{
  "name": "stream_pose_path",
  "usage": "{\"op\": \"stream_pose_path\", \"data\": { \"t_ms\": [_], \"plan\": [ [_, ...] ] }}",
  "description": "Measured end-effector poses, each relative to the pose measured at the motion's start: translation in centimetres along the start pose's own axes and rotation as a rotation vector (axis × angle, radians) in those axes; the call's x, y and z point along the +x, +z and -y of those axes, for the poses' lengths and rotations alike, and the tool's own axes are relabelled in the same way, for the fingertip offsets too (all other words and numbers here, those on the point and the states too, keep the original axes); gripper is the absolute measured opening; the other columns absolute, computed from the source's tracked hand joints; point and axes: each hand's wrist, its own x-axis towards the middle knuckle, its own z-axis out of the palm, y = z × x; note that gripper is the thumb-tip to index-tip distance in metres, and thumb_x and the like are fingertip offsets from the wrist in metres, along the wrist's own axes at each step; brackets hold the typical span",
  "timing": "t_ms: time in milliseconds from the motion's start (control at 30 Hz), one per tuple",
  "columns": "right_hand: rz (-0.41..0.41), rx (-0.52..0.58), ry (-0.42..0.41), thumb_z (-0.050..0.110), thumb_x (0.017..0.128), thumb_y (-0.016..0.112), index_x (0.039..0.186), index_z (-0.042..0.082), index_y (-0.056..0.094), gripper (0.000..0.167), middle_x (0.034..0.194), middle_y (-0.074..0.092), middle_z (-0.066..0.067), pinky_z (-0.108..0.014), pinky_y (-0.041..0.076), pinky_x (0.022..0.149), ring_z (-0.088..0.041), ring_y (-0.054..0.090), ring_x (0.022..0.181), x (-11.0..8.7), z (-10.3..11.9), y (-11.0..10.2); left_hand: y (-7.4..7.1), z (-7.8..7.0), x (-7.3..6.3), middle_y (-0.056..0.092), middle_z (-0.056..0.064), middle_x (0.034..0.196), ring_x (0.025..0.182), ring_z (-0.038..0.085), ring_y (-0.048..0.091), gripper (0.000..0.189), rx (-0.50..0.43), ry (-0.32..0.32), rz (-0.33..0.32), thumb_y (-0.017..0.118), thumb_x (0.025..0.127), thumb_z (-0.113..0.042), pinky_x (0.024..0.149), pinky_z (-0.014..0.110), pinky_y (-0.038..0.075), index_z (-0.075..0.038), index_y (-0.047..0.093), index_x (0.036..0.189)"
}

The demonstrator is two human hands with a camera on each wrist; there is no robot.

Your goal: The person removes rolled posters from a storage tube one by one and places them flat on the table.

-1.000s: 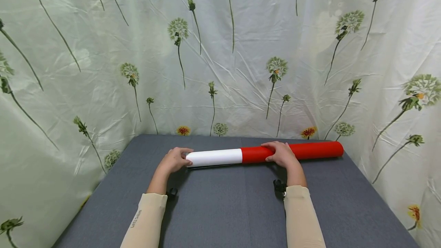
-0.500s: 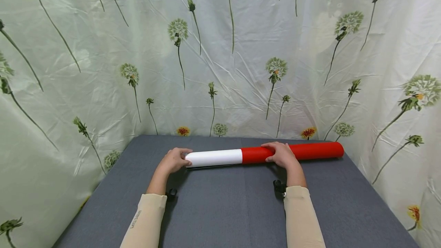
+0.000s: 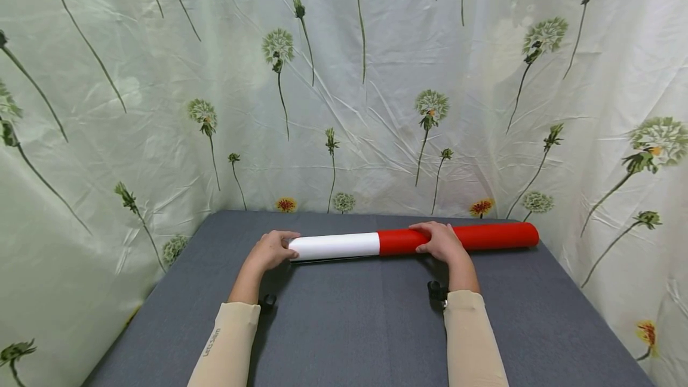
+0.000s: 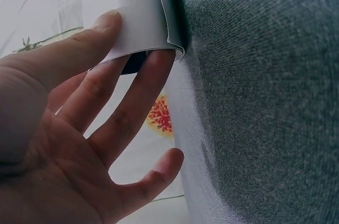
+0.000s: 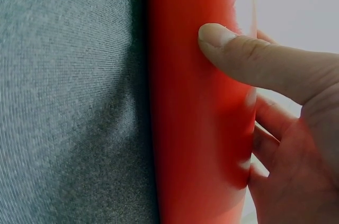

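Note:
A white rolled sheet (image 3: 334,246) lies in line with a long red tube (image 3: 497,236) across the far part of the table. My left hand (image 3: 271,251) pinches the roll's left end. In the left wrist view the thumb presses the outside of the white roll (image 4: 132,17), and two fingers reach into its open end, where a loose layered edge shows. My right hand (image 3: 444,243) grips the red part from above. The right wrist view has the thumb on the near side of the red tube (image 5: 185,118), the other fingers behind it. How white and red join is hidden.
The dark grey cloth-covered table (image 3: 344,327) spreads out in front of both arms. A pale curtain (image 3: 344,76) printed with dandelions hangs behind the table and along both sides. The tube's right end lies close to the table's right edge.
The red tube and my right hand have shifted very slightly to the right, and the white-red boundary with them. My left hand stays almost where it was, still holding the white end.

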Motion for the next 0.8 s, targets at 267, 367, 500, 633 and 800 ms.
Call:
{"op": "stream_pose_path", "data": {
  "t_ms": [267,367,500,633,800],
  "plan": [
    [0.004,-0.009,0.001,0.009,0.091,0.080,0.146,0.013,0.065,0.057,0.154,0.055,-0.028,-0.069,0.010,0.129,-0.050,0.044,0.147,-0.15,-0.02,-0.11,0.04,0.09,0.00,0.078,0.014,0.109,0.090,0.020,0.070,0.055,0.001,-0.008,0.000,0.083,0.092,-0.015,0.076,0.038,0.054,-0.013,0.067,0.144],
    [0.007,-0.004,0.002,0.009,0.090,0.080,0.145,0.013,0.065,0.057,0.154,0.055,-0.028,-0.069,0.010,0.128,-0.051,0.044,0.147,-0.26,-0.09,-0.25,0.04,0.12,0.02,0.078,0.013,0.109,0.090,0.021,0.070,0.055,0.003,-0.014,-0.004,0.083,0.092,-0.016,0.076,0.037,0.054,-0.013,0.068,0.144],
    [0.007,0.004,0.003,0.008,0.090,0.080,0.145,0.012,0.065,0.057,0.154,0.055,-0.028,-0.070,0.010,0.128,-0.051,0.044,0.147,-0.36,-0.19,-0.37,0.05,0.16,0.07,0.077,0.014,0.109,0.089,0.021,0.068,0.055,0.000,-0.023,-0.008,0.083,0.092,-0.016,0.075,0.036,0.052,-0.014,0.067,0.145],
    [0.008,-0.002,0.003,0.009,0.090,0.080,0.145,0.012,0.065,0.057,0.153,0.055,-0.028,-0.070,0.010,0.128,-0.051,0.044,0.146,-0.35,-0.27,-0.41,0.01,0.22,0.05,0.077,0.014,0.110,0.090,0.022,0.069,0.055,0.002,-0.023,-0.010,0.082,0.092,-0.016,0.076,0.037,0.053,-0.014,0.067,0.145],
    [0.012,-0.003,0.014,0.009,0.090,0.080,0.146,0.013,0.064,0.058,0.154,0.055,-0.028,-0.070,0.009,0.128,-0.050,0.043,0.147,-0.28,-0.44,-0.40,-0.01,0.30,0.02,0.078,0.016,0.111,0.091,0.022,0.069,0.055,-0.001,-0.020,-0.011,0.082,0.092,-0.016,0.077,0.039,0.054,-0.013,0.067,0.145]
  ]
}}
